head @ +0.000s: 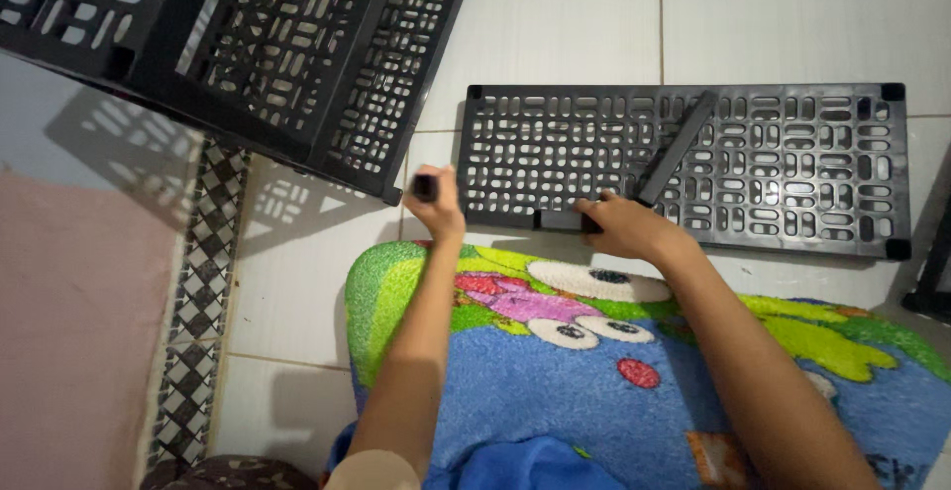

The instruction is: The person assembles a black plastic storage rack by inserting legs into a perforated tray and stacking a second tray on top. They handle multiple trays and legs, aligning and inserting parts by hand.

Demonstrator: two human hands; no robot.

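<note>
Two hands at work: left hand (436,205) fisted round a black peg (425,187), right hand (619,226) pinching the shelf (792,168) edge, where the loose bar (678,148) just beyond could slide off if jolted.

A black slotted plastic shelf panel (684,168) lies flat on the white tiles just past my mat, long side toward me. A black post (677,148) rests slanted across it. I hold a short black tube (425,187) upright beside its left end.

2 bare forearms — pale sleeve edge (371,470) on left.
</note>
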